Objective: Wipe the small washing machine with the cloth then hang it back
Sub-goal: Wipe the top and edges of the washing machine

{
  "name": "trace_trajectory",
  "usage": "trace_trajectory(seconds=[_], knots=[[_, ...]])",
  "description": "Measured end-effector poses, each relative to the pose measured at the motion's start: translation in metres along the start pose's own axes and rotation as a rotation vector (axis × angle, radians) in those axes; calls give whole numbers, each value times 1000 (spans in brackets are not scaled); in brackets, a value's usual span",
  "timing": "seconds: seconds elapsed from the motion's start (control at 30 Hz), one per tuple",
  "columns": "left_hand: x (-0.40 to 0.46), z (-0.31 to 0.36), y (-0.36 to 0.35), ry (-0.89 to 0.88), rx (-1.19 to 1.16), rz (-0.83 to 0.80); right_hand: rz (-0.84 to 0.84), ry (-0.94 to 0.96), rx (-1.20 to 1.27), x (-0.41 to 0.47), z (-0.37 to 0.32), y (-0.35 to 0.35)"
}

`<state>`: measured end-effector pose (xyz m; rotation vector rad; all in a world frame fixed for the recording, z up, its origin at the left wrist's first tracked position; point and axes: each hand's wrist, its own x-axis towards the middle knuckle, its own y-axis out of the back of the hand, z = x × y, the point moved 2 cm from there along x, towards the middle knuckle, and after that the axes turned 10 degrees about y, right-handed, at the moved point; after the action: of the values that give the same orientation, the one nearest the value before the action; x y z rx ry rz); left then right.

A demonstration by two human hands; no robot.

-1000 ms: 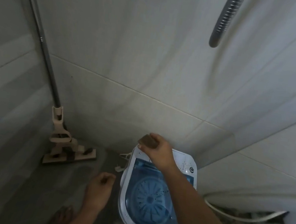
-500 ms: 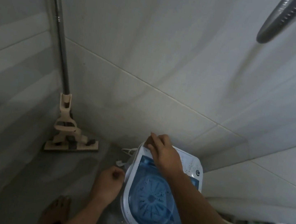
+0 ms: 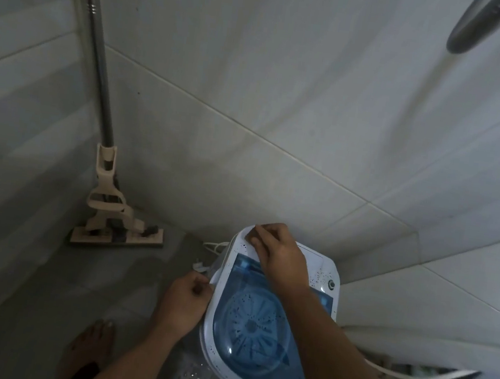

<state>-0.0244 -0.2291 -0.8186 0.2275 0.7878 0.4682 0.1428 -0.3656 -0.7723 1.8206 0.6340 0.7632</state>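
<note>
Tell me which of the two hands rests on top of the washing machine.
The right hand, on the washing machine's white back edge; the left hand stays beside its side.

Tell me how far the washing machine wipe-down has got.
Done: nothing looks finished; dark specks dot the washing machine's white rim and blue lid. In hand: the right hand presses on the machine's far-left top corner, where wiping seems underway, though the cloth itself is hidden. The left hand is curled at the machine's left side. Left: the rest of the top and sides, then hanging the cloth back.
</note>
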Motion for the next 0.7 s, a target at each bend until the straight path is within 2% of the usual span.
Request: trace_trajectory(seconds=[0.1,0.27,0.37,0.7], knots=[[1,-1,0,-7,-53,-11,-39,12,5,-1,-3,-4],[2,-2,-2,3,-125,-56,56,-52,63,21,3,4],[8,-6,-1,40,-181,-104,-85,-37,-49,27,-4,-5],[12,-5,-1,88,-213,-128,-185,98,-245,7,-4,-9]])
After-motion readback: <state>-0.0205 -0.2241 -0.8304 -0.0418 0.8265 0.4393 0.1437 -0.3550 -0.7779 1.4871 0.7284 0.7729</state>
